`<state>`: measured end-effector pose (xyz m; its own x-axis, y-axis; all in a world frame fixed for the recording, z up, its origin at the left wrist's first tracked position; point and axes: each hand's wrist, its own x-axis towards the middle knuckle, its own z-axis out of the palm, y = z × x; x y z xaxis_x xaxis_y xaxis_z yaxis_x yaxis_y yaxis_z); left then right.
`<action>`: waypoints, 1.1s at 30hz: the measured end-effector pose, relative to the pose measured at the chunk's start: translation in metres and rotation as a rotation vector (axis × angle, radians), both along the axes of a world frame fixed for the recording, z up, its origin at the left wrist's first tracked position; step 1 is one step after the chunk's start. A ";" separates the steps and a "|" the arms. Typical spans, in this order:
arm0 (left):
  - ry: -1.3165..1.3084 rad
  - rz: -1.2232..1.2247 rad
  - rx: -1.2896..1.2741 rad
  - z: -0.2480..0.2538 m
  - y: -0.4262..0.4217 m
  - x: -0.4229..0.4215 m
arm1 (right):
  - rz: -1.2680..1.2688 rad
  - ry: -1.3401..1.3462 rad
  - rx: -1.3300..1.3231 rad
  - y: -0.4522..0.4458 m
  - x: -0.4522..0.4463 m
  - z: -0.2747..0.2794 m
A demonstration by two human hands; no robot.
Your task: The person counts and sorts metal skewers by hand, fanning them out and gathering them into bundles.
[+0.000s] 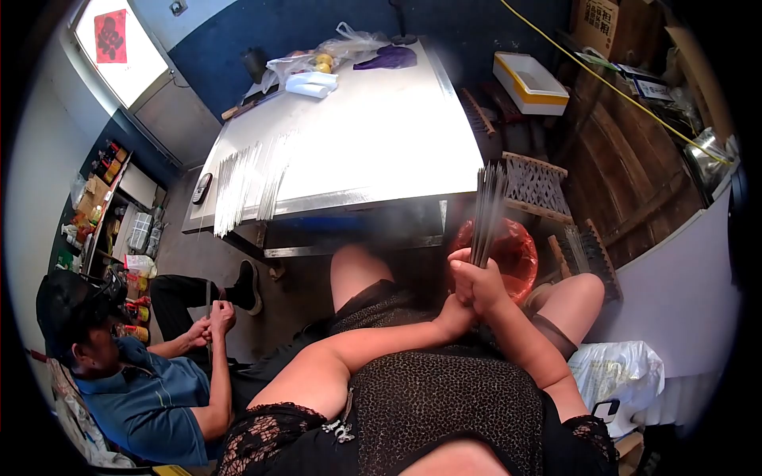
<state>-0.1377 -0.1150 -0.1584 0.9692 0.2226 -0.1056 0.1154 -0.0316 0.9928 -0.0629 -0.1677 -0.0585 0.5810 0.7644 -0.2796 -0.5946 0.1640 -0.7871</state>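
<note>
A bundle of thin grey metal strips point(488, 210) stands nearly upright in front of me, its lower part wrapped by my right hand point(481, 284). Just below and left, my left hand point(458, 316) is closed around the lower end of the same bundle, partly hidden behind the right hand. Behind the strips is a round bin with a red plastic liner point(524, 246). More thin strips point(242, 178) lie in a row at the left front edge of the white table point(357, 151).
A person in a cap and blue shirt point(151, 397) sits at left, holding a thin strip. Plastic bags point(341, 47) and a phone point(202, 188) lie on the table. Wooden racks point(536, 186) and a yellow-rimmed box point(530, 83) are at right, a white bag point(615, 373) at lower right.
</note>
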 end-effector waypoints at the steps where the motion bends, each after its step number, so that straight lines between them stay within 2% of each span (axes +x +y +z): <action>1: -0.019 0.007 0.031 0.002 0.000 0.000 | 0.001 -0.003 -0.001 0.000 0.000 0.000; 10: -0.070 0.060 0.038 0.004 -0.003 0.000 | -0.008 -0.026 0.007 0.000 -0.002 0.003; 13: -0.003 0.025 0.085 0.014 0.000 0.000 | -0.006 -0.018 0.038 0.001 -0.001 -0.002; 15: -0.156 0.121 -0.092 0.017 -0.004 -0.002 | 0.003 -0.116 -0.006 0.001 -0.001 0.002; 19: -0.051 0.085 -0.165 0.035 -0.005 -0.008 | 0.006 -0.092 -0.015 0.001 -0.005 0.004; 21: -0.085 0.105 -0.114 0.021 -0.005 -0.004 | -0.026 -0.147 -0.026 0.002 -0.004 -0.001; 23: 0.024 0.043 0.061 0.011 -0.003 -0.004 | -0.025 -0.156 -0.032 0.001 -0.005 -0.001; 25: 0.059 0.031 0.022 0.013 -0.005 -0.007 | -0.013 -0.089 -0.019 -0.001 -0.007 0.004; 27: -0.102 0.107 0.038 0.014 -0.007 -0.004 | -0.007 -0.094 -0.027 0.000 -0.006 0.006; 33: -0.086 0.101 0.104 0.001 -0.005 -0.001 | -0.001 -0.101 -0.029 0.002 -0.004 0.000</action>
<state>-0.1387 -0.1195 -0.1570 0.9458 0.3247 0.0055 0.0380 -0.1275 0.9911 -0.0671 -0.1657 -0.0588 0.6083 0.7560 -0.2416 -0.5121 0.1414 -0.8472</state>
